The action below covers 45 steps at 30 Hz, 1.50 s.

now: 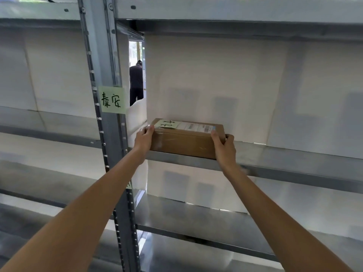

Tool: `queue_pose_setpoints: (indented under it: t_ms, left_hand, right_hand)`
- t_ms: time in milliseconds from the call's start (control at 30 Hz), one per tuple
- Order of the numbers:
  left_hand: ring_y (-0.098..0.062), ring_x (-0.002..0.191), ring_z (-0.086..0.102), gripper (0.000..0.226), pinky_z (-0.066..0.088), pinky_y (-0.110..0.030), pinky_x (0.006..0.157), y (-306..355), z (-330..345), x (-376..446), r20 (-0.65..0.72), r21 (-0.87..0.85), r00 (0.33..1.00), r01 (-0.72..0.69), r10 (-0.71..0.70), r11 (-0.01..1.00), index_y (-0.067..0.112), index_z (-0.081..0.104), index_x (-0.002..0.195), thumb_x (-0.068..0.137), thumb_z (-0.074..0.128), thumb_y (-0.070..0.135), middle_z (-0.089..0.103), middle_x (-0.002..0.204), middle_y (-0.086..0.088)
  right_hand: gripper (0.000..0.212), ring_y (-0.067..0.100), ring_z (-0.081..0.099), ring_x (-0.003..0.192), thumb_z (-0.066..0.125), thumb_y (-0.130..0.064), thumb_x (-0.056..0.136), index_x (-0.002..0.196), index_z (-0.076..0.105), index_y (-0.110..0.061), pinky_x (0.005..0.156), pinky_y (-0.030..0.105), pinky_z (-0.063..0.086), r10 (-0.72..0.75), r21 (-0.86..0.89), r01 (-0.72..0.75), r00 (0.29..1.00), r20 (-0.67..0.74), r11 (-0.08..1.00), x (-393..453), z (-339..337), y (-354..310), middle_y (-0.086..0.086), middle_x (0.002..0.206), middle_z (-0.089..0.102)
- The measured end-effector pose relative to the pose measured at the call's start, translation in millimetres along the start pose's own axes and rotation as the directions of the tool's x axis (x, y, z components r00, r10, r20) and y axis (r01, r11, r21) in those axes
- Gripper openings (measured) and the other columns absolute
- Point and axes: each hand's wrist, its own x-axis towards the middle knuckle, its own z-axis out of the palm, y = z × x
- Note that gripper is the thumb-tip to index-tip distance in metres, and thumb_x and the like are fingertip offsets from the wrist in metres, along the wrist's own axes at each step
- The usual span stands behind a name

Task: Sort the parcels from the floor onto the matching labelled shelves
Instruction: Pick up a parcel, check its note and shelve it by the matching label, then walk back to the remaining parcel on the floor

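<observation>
Your left hand and right hand clamp the parcel ends, fingers pressed on cardboard, on the metal shelf; green label on the upright at 10 o'clock.

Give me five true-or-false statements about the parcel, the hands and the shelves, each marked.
1. Both hands hold the cardboard parcel. True.
2. The parcel lies on the floor. False: its base rests on a metal shelf.
3. The left hand grips the parcel's left end. True.
4. The right hand hangs free. False: it holds the right end.
5. The green label on the upright is blank. False: it bears handwriting.
</observation>
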Motion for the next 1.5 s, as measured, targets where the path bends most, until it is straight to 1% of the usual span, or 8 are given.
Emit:
queue_pose_setpoints:
  t_ms: [167,433,600,867,1033,1200,1333,1500]
  left_hand:
    - [-0.031,0.118,0.055,0.044,0.046,-0.044,0.106,1.6,2.5,14.2,-0.013,-0.056,0.999,0.035,-0.036,0.998,0.012,0.055,0.137,0.104,0.041,0.039,0.058,0.131,-0.015]
    - [-0.014,0.09,0.057,0.041,0.05,-0.021,0.067,-7.2,8.0,19.0,-0.056,-0.139,0.998,0.002,-0.01,0.99,0.015,0.058,0.133,0.104,0.042,0.039,0.06,0.12,-0.005]
    - [-0.021,0.111,0.05,0.048,0.039,-0.031,0.096,-13.1,10.9,18.1,-0.063,-0.134,0.998,-0.01,0.002,0.991,0.015,0.052,0.14,0.104,0.039,0.044,0.056,0.126,-0.004]
    - [-0.023,0.113,0.05,0.048,0.038,-0.033,0.095,-23.2,13.9,24.9,-0.061,-0.154,0.998,-0.027,0.018,0.988,0.02,0.053,0.138,0.103,0.039,0.05,0.054,0.12,0.0]
    - [-0.028,0.126,0.05,0.059,0.037,-0.035,0.103,-6.3,-1.9,20.7,-0.085,-0.11,0.993,-0.086,0.077,0.99,0.009,0.043,0.145,0.101,0.046,0.049,0.052,0.142,-0.009]
    - [-0.021,0.139,0.042,0.047,0.033,-0.015,0.109,19.9,25.9,-28.7,-0.195,-0.009,0.878,-0.448,0.437,0.894,0.013,0.044,0.146,0.104,0.045,0.034,0.045,0.153,-0.007]
    - [-0.022,0.15,0.026,0.044,0.017,-0.043,0.125,26.5,98.7,-85.6,0.217,0.017,0.676,-0.724,0.704,0.69,0.008,0.041,0.148,0.106,0.04,0.022,0.039,0.157,-0.008]
    - [-0.015,0.153,0.013,0.053,0.005,-0.037,0.127,16.1,188.9,-143.3,0.538,-0.043,0.422,-0.851,0.73,0.523,0.012,0.032,0.154,0.105,0.033,0.034,0.027,0.163,-0.003]
  right_hand:
    - [0.071,0.03,0.055,0.128,0.058,-0.055,0.098,0.147,0.039,-0.007,0.102,0.035,0.044,0.001,0.035,-0.001,1.0,-0.014,0.999,5.0,8.0,1.5,0.015,0.144,0.053]
    - [0.068,0.019,0.05,0.108,0.056,-0.058,0.098,0.145,0.04,-0.01,0.091,0.029,0.04,-0.016,0.043,0.018,0.999,-0.031,0.999,9.6,15.7,7.2,0.014,0.142,0.053]
    - [0.069,0.018,0.048,0.109,0.055,-0.058,0.098,0.146,0.038,-0.012,0.091,0.029,0.039,-0.005,0.023,0.005,1.0,-0.018,1.0,8.0,13.5,6.7,0.013,0.144,0.051]
    - [0.068,0.019,0.053,0.112,0.055,-0.055,0.099,0.146,0.038,-0.009,0.09,0.028,0.043,0.043,0.046,-0.042,0.999,-0.021,0.998,1.1,13.4,-2.1,0.014,0.145,0.052]
    - [0.088,0.032,0.039,0.148,0.052,-0.061,0.098,0.163,0.018,-0.012,0.117,0.041,0.038,0.056,-0.017,-0.057,0.996,-0.07,0.998,-3.2,2.8,-21.2,0.013,0.166,0.031]
    - [0.078,0.028,0.025,0.157,0.041,-0.062,0.102,0.163,0.024,-0.016,0.128,0.045,0.024,-0.223,-0.437,0.119,0.955,-0.194,0.891,-26.0,-39.4,-25.5,0.01,0.17,0.026]
    - [0.07,0.029,0.014,0.161,0.031,-0.052,0.108,0.163,0.024,-0.011,0.132,0.042,0.01,-0.329,-0.72,0.023,0.899,-0.288,0.693,-54.1,-93.2,-11.8,0.011,0.172,0.021]
    - [0.073,0.025,0.003,0.162,0.023,-0.051,0.108,0.165,0.007,-0.008,0.131,0.042,-0.001,-0.363,-0.875,-0.151,0.867,-0.34,0.46,-103.5,-188.5,4.9,0.011,0.174,0.008]
